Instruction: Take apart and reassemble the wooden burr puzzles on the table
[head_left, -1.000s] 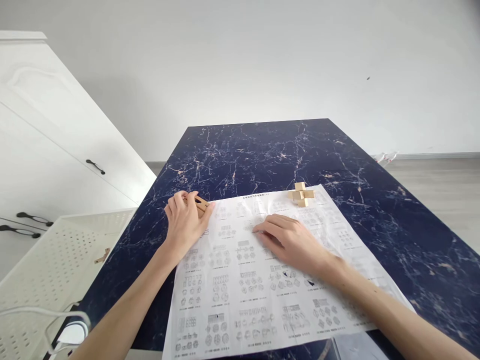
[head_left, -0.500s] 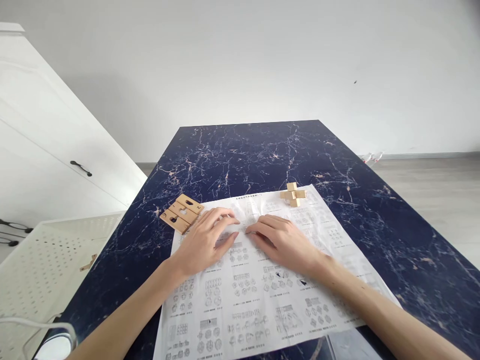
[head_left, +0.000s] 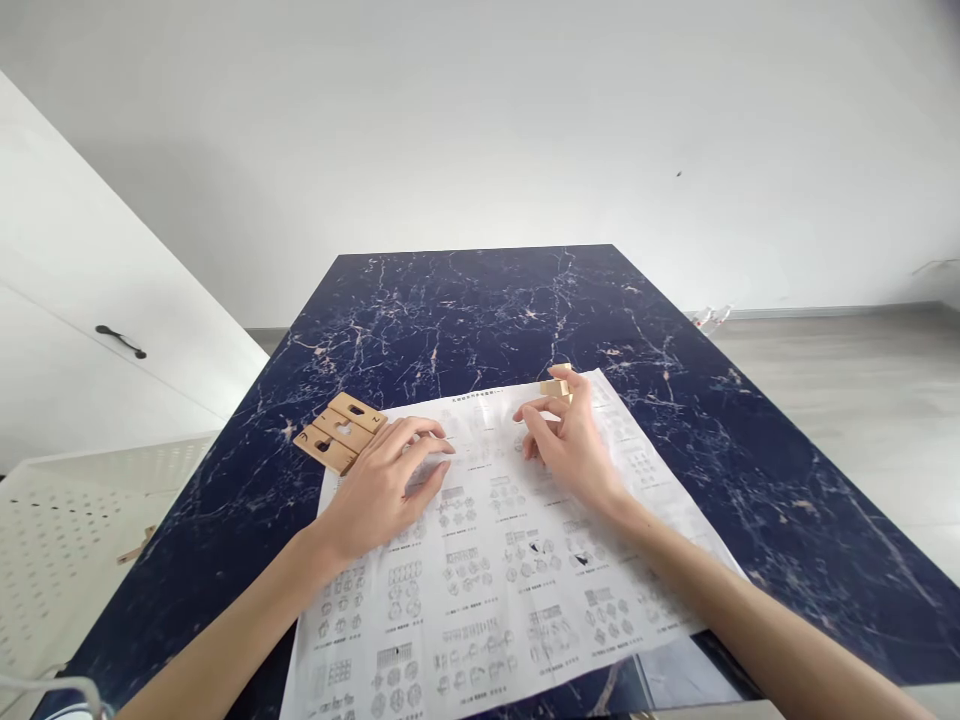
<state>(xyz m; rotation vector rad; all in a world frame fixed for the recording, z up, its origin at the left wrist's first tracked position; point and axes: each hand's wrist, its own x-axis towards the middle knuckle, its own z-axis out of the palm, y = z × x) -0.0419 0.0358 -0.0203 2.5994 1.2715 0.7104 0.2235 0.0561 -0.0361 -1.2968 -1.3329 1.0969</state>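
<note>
A white printed sheet (head_left: pixel 495 570) of puzzle diagrams lies on the dark blue marble table (head_left: pixel 480 310). My left hand (head_left: pixel 382 485) rests flat on the sheet's upper left, fingers spread, holding nothing. Just left of it lie three flat wooden pieces (head_left: pixel 339 432) side by side on the table. My right hand (head_left: pixel 570 440) is at the sheet's far edge, its fingers curled against a small wooden cross-shaped puzzle (head_left: pixel 555 387), which it mostly hides. Whether the fingers have closed on the puzzle is unclear.
A white perforated basket (head_left: pixel 60 540) stands low at the left with a small wooden piece (head_left: pixel 135 549) in it. A white cabinet with a black handle (head_left: pixel 120 341) is at the left. A white wall is behind the table; grey floor lies to the right.
My left hand let go of the flat wooden pieces and moved right onto the sheet. My right hand moved forward from the sheet's middle up to the wooden cross puzzle.
</note>
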